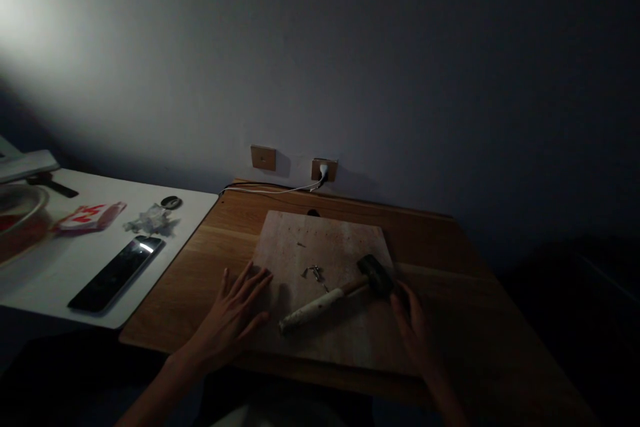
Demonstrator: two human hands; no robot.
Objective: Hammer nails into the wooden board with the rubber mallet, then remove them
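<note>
On near desk (225, 227): left hand (235, 317) open, flat on board (325, 240) left edge; right hand (415, 327) open, empty, beside hammer (340, 297). Likely steadying board; any hammer grasp needs the handle.

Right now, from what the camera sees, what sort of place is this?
Probably a dim room in a home, used for small handiwork: a wooden desk stands against a plain wall with sockets, a hammer lies on a board beside loose nails, and a phone rests on the white table alongside.
</note>
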